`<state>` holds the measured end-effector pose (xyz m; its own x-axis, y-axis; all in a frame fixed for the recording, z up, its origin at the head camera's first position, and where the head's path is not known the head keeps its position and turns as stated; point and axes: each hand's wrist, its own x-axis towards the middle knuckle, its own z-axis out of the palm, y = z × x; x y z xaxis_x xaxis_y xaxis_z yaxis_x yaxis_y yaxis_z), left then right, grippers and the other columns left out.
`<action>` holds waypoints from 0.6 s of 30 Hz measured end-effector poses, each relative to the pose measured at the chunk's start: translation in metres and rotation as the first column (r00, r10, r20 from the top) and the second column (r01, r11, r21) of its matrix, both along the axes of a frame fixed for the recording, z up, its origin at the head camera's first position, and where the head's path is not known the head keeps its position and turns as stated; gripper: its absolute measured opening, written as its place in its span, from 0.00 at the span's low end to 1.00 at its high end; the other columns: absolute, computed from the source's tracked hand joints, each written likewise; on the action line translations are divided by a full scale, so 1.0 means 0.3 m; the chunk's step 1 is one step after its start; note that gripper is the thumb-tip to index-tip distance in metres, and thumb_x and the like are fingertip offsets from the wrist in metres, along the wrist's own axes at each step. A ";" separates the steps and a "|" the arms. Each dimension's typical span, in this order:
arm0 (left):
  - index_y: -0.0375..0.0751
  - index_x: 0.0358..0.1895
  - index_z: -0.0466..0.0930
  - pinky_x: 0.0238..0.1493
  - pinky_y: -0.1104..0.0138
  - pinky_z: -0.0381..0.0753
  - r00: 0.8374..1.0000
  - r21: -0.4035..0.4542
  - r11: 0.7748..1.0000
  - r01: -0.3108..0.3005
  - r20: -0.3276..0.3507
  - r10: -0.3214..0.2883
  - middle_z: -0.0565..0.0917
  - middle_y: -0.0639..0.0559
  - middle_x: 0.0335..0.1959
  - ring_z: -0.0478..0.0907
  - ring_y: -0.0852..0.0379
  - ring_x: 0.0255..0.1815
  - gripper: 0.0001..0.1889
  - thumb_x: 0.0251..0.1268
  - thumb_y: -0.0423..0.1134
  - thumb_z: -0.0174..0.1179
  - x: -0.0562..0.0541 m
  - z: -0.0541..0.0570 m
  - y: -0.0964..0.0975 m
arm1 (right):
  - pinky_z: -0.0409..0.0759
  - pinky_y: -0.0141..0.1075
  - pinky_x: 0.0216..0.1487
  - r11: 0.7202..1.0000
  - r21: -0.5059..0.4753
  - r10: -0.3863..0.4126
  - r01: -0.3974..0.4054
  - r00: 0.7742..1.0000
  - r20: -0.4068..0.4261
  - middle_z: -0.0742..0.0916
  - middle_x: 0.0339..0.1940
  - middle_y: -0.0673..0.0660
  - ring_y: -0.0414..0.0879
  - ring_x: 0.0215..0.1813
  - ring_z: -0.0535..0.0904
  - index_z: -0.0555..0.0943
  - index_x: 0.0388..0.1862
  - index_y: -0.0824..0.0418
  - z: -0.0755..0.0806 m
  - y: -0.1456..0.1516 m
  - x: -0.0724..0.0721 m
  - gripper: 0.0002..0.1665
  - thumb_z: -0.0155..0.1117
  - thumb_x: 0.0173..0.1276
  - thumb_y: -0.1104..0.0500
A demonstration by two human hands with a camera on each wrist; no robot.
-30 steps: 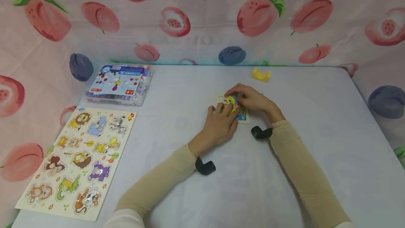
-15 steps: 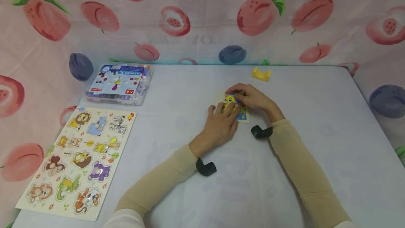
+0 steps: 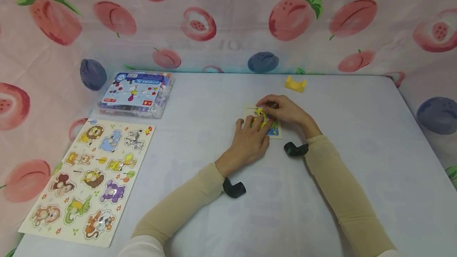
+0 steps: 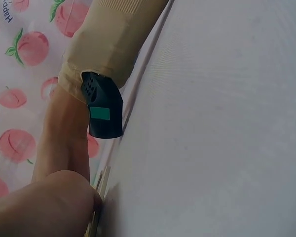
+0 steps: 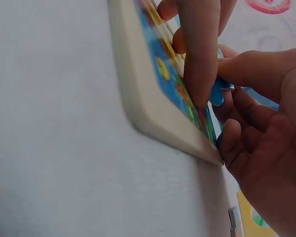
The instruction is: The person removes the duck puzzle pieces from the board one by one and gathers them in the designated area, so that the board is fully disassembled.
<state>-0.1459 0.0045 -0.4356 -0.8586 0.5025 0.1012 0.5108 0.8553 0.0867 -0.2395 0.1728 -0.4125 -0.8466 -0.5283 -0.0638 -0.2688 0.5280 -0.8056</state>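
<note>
Left hand (image 3: 250, 142) resting, right hand (image 3: 287, 110) pinching — both at one puzzle (image 3: 274, 133).
The left fingers lie spread on the puzzle, gripping nothing; at its far side, the right thumb and fingers clasp a blue piece (image 5: 216, 95). Beyond the right hand, a yellow block (image 3: 295, 85); well left of the left hand, an animal board (image 3: 85, 191) — past it, a case (image 3: 132, 95).

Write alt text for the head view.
A person's left grip rests on a small colourful board on a white table, the right grip over its far right corner. To the left lie an animal board and a plastic box; a yellow piece sits beyond.
</note>
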 end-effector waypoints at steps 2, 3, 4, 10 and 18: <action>0.58 0.71 0.59 0.58 0.50 0.59 1.000 0.004 1.000 -0.001 -0.005 0.001 0.64 0.54 0.67 0.59 0.50 0.62 0.25 0.72 0.50 0.39 -0.001 0.001 0.001 | 0.74 0.37 0.46 1.000 0.000 -0.008 0.008 1.000 -0.018 0.82 0.46 0.57 0.47 0.43 0.76 0.80 0.52 0.57 -0.010 0.008 -0.007 0.14 0.56 0.70 0.60; 0.58 0.71 0.60 0.58 0.51 0.60 1.000 0.007 1.000 -0.001 -0.007 0.001 0.64 0.54 0.66 0.59 0.50 0.62 0.25 0.72 0.50 0.39 -0.001 0.001 0.002 | 0.74 0.38 0.48 1.000 -0.007 -0.013 0.012 1.000 -0.025 0.82 0.46 0.57 0.47 0.44 0.76 0.80 0.52 0.57 -0.012 0.011 -0.009 0.13 0.56 0.70 0.60; 0.58 0.71 0.60 0.57 0.51 0.60 1.000 0.010 1.000 -0.002 -0.007 0.002 0.65 0.54 0.65 0.60 0.50 0.61 0.25 0.72 0.50 0.40 -0.001 0.002 0.002 | 0.73 0.39 0.50 1.000 -0.016 -0.018 0.018 0.999 -0.029 0.82 0.46 0.56 0.47 0.45 0.75 0.80 0.52 0.57 -0.014 0.014 -0.010 0.13 0.56 0.70 0.60; 0.59 0.69 0.63 0.55 0.52 0.61 1.000 0.023 1.000 -0.009 -0.015 0.010 0.66 0.54 0.63 0.61 0.50 0.58 0.23 0.72 0.49 0.39 -0.010 0.004 0.005 | 0.70 0.39 0.54 0.994 -0.091 -0.069 0.067 0.997 -0.015 0.82 0.48 0.57 0.45 0.48 0.73 0.79 0.53 0.59 -0.022 0.032 -0.016 0.14 0.56 0.70 0.62; 0.60 0.66 0.65 0.52 0.54 0.61 0.999 0.052 0.999 -0.006 -0.031 0.007 0.68 0.53 0.59 0.62 0.50 0.55 0.22 0.72 0.49 0.40 -0.021 -0.004 0.005 | 0.70 0.38 0.55 0.985 -0.143 -0.094 0.096 0.995 0.022 0.80 0.51 0.58 0.47 0.50 0.73 0.78 0.54 0.61 -0.018 0.048 -0.012 0.15 0.56 0.70 0.62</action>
<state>-0.1522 0.0059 -0.4368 -0.8578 0.4905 0.1538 0.5085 0.8534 0.1146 -0.2432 0.1873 -0.4180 -0.8930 -0.4500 -0.0067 -0.2098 0.4294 -0.8784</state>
